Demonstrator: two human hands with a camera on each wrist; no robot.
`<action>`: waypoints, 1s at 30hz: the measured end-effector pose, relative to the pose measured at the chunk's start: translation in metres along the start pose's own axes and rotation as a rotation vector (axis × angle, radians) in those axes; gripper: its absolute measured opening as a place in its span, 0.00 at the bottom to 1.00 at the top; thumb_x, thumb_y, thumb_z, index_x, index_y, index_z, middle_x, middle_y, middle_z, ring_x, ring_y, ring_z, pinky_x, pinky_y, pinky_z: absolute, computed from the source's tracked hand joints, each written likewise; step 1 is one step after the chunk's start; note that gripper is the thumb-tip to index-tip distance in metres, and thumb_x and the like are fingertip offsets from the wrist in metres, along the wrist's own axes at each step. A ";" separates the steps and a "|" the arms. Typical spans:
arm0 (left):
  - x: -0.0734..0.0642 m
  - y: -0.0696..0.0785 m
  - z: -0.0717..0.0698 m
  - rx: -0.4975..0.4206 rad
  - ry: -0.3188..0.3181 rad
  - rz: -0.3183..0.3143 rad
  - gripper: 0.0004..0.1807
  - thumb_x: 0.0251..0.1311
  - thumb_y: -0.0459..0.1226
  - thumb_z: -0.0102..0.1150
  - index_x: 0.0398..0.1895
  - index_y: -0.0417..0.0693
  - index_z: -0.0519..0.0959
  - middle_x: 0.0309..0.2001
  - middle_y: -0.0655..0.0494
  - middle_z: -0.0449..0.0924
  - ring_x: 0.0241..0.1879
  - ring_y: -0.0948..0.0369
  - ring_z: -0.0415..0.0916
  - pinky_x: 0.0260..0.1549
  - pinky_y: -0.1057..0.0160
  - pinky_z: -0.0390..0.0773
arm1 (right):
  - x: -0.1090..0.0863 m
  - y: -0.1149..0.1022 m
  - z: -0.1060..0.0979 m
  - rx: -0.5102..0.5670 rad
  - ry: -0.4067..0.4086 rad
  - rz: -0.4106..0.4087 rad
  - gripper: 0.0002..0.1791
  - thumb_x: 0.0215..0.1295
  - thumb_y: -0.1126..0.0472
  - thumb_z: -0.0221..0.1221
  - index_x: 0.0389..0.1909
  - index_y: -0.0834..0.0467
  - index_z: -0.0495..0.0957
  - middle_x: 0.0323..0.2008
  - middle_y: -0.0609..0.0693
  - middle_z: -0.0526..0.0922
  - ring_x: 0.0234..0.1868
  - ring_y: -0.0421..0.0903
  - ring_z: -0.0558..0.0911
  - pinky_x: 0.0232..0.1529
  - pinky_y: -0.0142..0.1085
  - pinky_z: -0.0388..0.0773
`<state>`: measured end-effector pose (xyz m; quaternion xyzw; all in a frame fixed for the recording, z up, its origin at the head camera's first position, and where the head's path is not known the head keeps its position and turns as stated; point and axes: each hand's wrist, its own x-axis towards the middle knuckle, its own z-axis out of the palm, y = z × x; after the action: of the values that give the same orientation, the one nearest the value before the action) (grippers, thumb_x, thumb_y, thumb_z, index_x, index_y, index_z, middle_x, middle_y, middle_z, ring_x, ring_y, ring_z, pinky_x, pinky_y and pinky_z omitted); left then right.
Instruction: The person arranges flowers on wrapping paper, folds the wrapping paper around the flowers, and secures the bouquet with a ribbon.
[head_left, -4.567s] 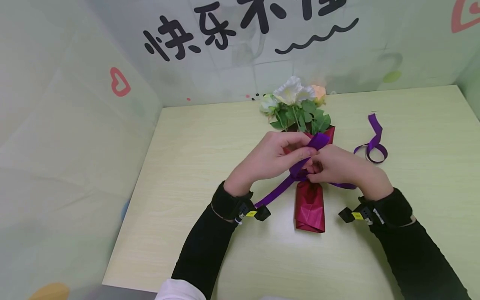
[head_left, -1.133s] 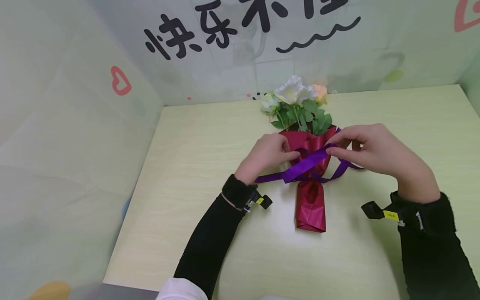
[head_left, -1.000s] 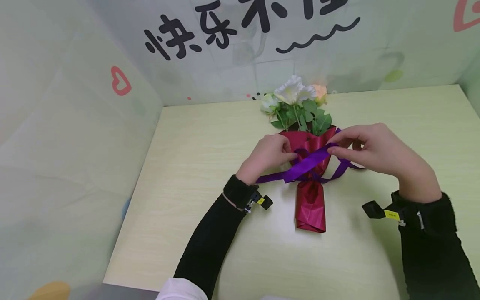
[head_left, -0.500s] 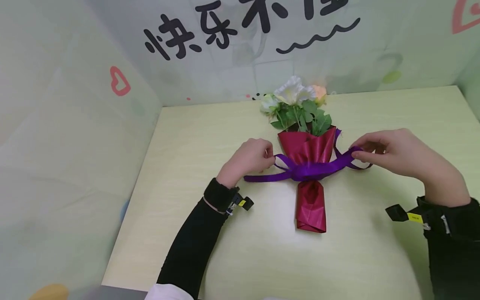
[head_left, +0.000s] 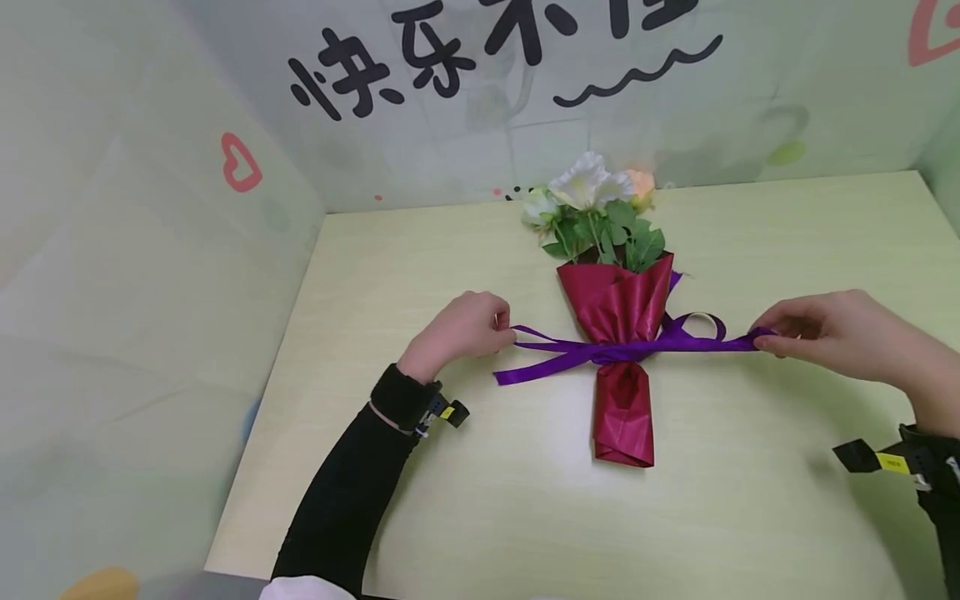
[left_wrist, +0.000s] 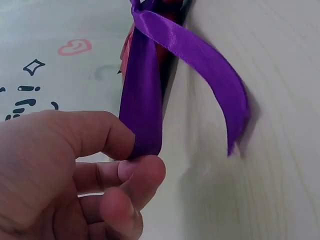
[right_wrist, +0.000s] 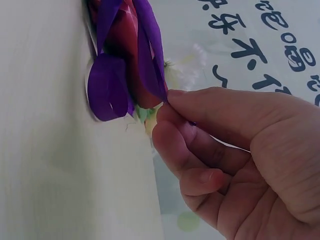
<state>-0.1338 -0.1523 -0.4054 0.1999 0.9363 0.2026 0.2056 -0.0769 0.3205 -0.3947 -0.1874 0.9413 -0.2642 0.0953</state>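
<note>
A bouquet in shiny dark red wrapping (head_left: pixel 618 300) lies on the table, white and peach flowers (head_left: pixel 588 183) at its far end. Purple ribbon (head_left: pixel 637 350) circles the narrow waist of the wrapping, knotted in front. My left hand (head_left: pixel 461 333) pinches a ribbon loop left of the bouquet; in the left wrist view the loop (left_wrist: pixel 142 95) ends between thumb and fingers. Out to the right, my right hand (head_left: pixel 840 333) pinches another length of ribbon, drawn straight from the knot. One loose tail (head_left: pixel 525 375) hangs near the left hand.
A curled ribbon tail (head_left: pixel 705 325) lies right of the bouquet. The pale wooden table (head_left: pixel 420 258) meets a printed backdrop (head_left: pixel 465 142) behind the flowers. A camera (head_left: pixel 873 458) sits on the right wrist, another (head_left: pixel 446 412) on the left.
Both hands have moved apart, left hand leftward and right hand rightward, pulling the ribbon from loose crossing strips into a tight line with a knot at the waist. The bouquet stays in place.
</note>
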 end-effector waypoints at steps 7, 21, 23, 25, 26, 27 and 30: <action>-0.008 -0.011 -0.003 -0.005 -0.063 -0.107 0.16 0.74 0.43 0.65 0.26 0.50 0.79 0.21 0.59 0.73 0.22 0.60 0.68 0.29 0.60 0.66 | -0.010 0.011 0.004 0.031 0.017 -0.014 0.11 0.65 0.69 0.76 0.42 0.50 0.89 0.29 0.35 0.87 0.27 0.36 0.81 0.29 0.31 0.74; 0.004 -0.008 0.005 -0.010 -0.128 0.155 0.09 0.79 0.40 0.64 0.37 0.50 0.87 0.28 0.60 0.77 0.28 0.61 0.70 0.33 0.62 0.70 | -0.011 0.015 0.010 0.073 0.052 -0.075 0.13 0.63 0.71 0.76 0.39 0.49 0.89 0.28 0.35 0.87 0.26 0.35 0.80 0.28 0.28 0.72; 0.006 -0.009 0.005 -0.009 -0.128 0.171 0.15 0.81 0.41 0.61 0.31 0.49 0.85 0.24 0.62 0.72 0.25 0.63 0.66 0.32 0.63 0.67 | -0.010 0.015 0.010 0.054 0.047 -0.060 0.13 0.63 0.70 0.76 0.39 0.49 0.89 0.27 0.34 0.86 0.26 0.35 0.79 0.28 0.30 0.72; 0.005 -0.011 0.003 -0.004 -0.131 0.143 0.19 0.82 0.41 0.58 0.26 0.50 0.82 0.21 0.62 0.68 0.22 0.64 0.63 0.29 0.63 0.65 | -0.011 0.016 0.009 0.033 0.031 -0.035 0.11 0.64 0.69 0.76 0.39 0.49 0.89 0.27 0.34 0.85 0.26 0.34 0.77 0.28 0.31 0.72; 0.003 -0.012 0.002 0.002 -0.134 0.114 0.21 0.82 0.41 0.57 0.24 0.50 0.81 0.20 0.62 0.67 0.21 0.64 0.62 0.28 0.64 0.64 | -0.011 0.017 0.008 0.021 0.021 -0.021 0.11 0.64 0.68 0.76 0.39 0.49 0.89 0.27 0.34 0.85 0.26 0.34 0.76 0.28 0.32 0.72; 0.002 -0.014 0.000 0.002 -0.143 0.076 0.22 0.81 0.40 0.57 0.22 0.50 0.80 0.18 0.62 0.67 0.19 0.64 0.62 0.27 0.64 0.64 | -0.012 0.019 0.007 0.010 0.011 -0.009 0.10 0.65 0.67 0.76 0.38 0.48 0.89 0.27 0.33 0.84 0.26 0.34 0.76 0.28 0.32 0.72; -0.004 -0.018 -0.006 0.004 -0.178 -0.050 0.21 0.77 0.37 0.56 0.19 0.49 0.80 0.15 0.60 0.69 0.16 0.62 0.64 0.24 0.63 0.65 | -0.017 0.023 0.005 0.000 -0.019 0.031 0.09 0.66 0.65 0.76 0.37 0.47 0.88 0.26 0.34 0.83 0.26 0.34 0.74 0.29 0.32 0.71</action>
<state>-0.1380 -0.1708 -0.4071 0.1943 0.9195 0.1770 0.2924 -0.0671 0.3435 -0.4095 -0.1752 0.9431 -0.2610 0.1081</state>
